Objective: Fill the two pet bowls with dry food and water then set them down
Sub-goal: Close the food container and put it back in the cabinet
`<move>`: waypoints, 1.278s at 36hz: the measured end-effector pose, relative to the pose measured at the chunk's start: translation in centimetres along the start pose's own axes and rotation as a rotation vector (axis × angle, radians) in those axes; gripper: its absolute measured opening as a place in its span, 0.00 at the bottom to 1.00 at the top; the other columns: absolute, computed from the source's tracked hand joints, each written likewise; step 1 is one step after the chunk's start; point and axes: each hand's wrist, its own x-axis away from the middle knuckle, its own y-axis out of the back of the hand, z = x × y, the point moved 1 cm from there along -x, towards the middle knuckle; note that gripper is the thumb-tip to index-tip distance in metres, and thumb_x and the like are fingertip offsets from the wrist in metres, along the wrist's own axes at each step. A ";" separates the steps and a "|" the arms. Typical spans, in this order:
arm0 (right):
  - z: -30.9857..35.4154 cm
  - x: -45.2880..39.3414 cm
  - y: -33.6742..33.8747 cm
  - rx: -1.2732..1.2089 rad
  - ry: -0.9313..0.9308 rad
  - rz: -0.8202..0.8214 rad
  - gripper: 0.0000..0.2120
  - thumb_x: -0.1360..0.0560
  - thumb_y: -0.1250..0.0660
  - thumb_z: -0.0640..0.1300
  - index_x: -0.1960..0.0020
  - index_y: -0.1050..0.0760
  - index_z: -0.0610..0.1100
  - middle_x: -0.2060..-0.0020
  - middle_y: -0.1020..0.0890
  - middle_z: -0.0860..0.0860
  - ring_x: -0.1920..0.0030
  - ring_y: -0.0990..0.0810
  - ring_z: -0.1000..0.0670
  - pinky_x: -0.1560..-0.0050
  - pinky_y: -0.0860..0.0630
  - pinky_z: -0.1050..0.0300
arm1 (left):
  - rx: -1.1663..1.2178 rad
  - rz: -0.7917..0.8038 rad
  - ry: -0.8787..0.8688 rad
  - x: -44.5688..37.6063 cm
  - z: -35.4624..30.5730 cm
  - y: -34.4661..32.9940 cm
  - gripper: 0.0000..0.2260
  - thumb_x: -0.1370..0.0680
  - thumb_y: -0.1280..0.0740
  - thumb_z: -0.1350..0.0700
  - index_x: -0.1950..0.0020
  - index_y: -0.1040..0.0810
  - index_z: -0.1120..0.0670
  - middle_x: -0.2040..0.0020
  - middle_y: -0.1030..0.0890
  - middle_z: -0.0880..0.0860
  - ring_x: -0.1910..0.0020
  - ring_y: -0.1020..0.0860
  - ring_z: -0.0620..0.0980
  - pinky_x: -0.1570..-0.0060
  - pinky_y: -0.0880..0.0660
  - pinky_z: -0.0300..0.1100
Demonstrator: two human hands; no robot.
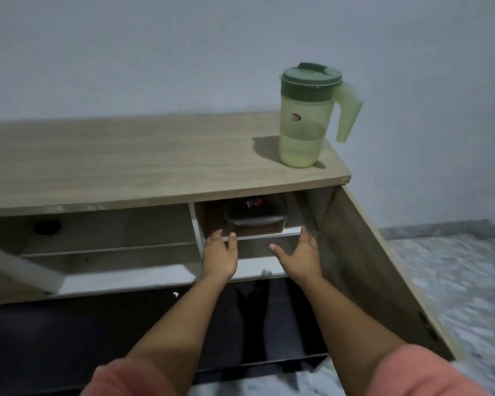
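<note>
Left hand (220,254): we reach it toward the shelf, fingers loosely spread, holding nothing.
Right hand (300,252): ours too, spread wide and empty, just below the shelf edge.
Food box (255,217): a clear lidded box of brown food, on the upper shelf between our hands.
Jug (307,115): green, lidded, upright on the surface (126,158) near its right end.
Cabinet door (369,261): swung open on the right.

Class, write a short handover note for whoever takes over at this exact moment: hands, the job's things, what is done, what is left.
Left hand and right hand: open, holding nothing, reaching toward the lidded food container on the cabinet's upper right shelf.
Green pitcher, lid on, part full, stands on the cabinet top.
No pet bowls in view.
Done: nothing visible.
Left: take out container, fill both bowls, set them down.
</note>
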 end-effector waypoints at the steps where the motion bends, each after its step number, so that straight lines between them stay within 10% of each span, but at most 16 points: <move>1: 0.7 0.9 1.0 0.024 0.003 0.006 0.44 0.26 0.31 0.55 0.22 0.52 0.41 0.23 0.47 0.44 0.24 0.44 0.45 0.28 0.41 0.55 | -0.024 -0.012 -0.014 1.0 -0.8 1.1 0.21 0.17 0.44 0.50 0.27 0.34 0.60 0.29 0.30 0.61 0.30 0.31 0.59 0.33 0.35 0.44; 10: 5.5 6.6 9.0 0.220 0.104 -0.078 0.33 0.24 0.36 0.49 0.24 0.45 0.39 0.25 0.43 0.45 0.27 0.38 0.45 0.31 0.37 0.55 | -0.319 -0.198 -0.153 2.7 -6.0 9.7 0.23 0.21 0.39 0.55 0.27 0.36 0.58 0.27 0.35 0.56 0.27 0.38 0.55 0.31 0.37 0.53; 28: 3.1 8.9 13.4 0.391 -0.354 -0.014 0.38 0.24 0.37 0.53 0.23 0.52 0.42 0.23 0.51 0.40 0.23 0.50 0.41 0.26 0.47 0.42 | -0.724 0.375 -0.043 -3.3 -6.0 13.4 0.36 0.19 0.40 0.52 0.20 0.60 0.54 0.20 0.61 0.53 0.21 0.59 0.54 0.25 0.53 0.62; 46: 5.7 9.5 9.2 0.248 -0.470 -0.041 0.25 0.25 0.41 0.35 0.29 0.39 0.38 0.36 0.28 0.38 0.37 0.27 0.37 0.40 0.28 0.47 | -0.746 0.523 -0.117 -3.7 -5.3 15.3 0.42 0.22 0.37 0.60 0.21 0.65 0.52 0.21 0.66 0.51 0.21 0.63 0.52 0.26 0.55 0.62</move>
